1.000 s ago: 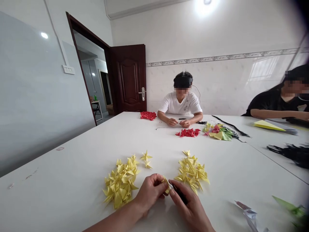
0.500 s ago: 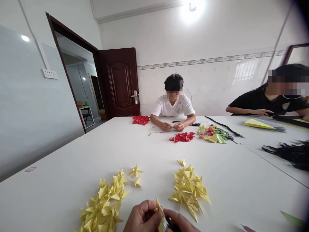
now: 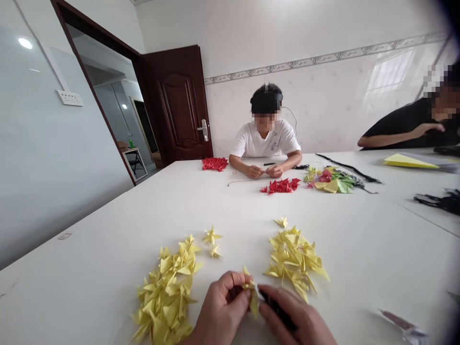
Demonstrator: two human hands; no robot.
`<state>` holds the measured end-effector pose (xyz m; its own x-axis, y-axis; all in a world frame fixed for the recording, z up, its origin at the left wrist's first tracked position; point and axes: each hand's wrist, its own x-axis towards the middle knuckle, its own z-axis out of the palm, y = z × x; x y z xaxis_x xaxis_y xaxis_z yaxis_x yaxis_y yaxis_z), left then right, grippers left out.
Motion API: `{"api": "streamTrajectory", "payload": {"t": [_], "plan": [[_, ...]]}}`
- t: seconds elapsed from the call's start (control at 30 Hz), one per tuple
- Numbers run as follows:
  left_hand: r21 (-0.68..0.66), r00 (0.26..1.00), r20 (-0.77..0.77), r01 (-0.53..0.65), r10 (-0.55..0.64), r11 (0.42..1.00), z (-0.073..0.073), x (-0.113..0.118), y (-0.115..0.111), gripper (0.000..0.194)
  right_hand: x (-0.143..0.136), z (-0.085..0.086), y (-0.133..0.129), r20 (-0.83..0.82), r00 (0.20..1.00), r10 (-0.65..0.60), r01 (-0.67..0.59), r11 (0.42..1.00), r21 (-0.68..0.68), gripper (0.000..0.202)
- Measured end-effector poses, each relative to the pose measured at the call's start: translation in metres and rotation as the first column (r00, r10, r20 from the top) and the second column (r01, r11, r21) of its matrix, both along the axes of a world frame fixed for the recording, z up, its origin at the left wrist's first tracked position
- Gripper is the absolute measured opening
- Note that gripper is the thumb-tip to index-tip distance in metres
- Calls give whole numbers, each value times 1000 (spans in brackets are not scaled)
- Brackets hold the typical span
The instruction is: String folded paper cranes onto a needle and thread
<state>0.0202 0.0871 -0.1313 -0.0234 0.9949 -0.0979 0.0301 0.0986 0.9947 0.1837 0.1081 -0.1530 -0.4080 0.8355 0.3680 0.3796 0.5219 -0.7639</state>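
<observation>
My left hand (image 3: 227, 306) pinches a yellow folded paper crane (image 3: 253, 303) between thumb and fingers, near the table's front edge. Close on its right, my right hand (image 3: 305, 314) is closed around a slim black-handled tool (image 3: 277, 309). The tool's tip points at the paper crane; blur hides what kind of tool it is and whether it touches the paper. A large pile of yellow paper cranes (image 3: 168, 282) lies left of my hands. Beyond my right hand is another pile of yellow cranes (image 3: 293, 256).
Two loose yellow cranes (image 3: 212, 235) lie between the piles. Across the white table (image 3: 143, 211), a person in a white shirt (image 3: 264, 139) works behind red folded pieces (image 3: 282, 186). Black cords (image 3: 440, 201) and a pen-like object (image 3: 402, 323) lie at right. Another person (image 3: 406, 120) sits far right.
The view has tilted down and shifted left, so more of both hands shows. My left hand keeps its pinch on the crane, and the tool stays in my right hand beside it.
</observation>
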Motion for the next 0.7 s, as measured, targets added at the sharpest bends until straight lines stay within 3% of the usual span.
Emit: {"api": "streamTrajectory", "payload": {"t": [0.07, 0.37, 0.53, 0.7], "plan": [[21, 999, -32, -42, 43, 999, 1, 2, -1, 27, 3, 8, 1, 42, 996, -80, 78, 996, 50, 29], [-1, 992, 122, -42, 41, 999, 4, 5, -3, 20, 5, 12, -5, 143, 984, -104, 98, 994, 51, 33], [30, 996, 76, -55, 53, 998, 4, 5, -5, 19, 4, 12, -9, 117, 991, -67, 54, 993, 109, 30], [104, 998, 3, 64, -65, 993, -3, 2, -2, 23, 3, 9, -7, 144, 987, -64, 51, 995, 90, 26]]}}
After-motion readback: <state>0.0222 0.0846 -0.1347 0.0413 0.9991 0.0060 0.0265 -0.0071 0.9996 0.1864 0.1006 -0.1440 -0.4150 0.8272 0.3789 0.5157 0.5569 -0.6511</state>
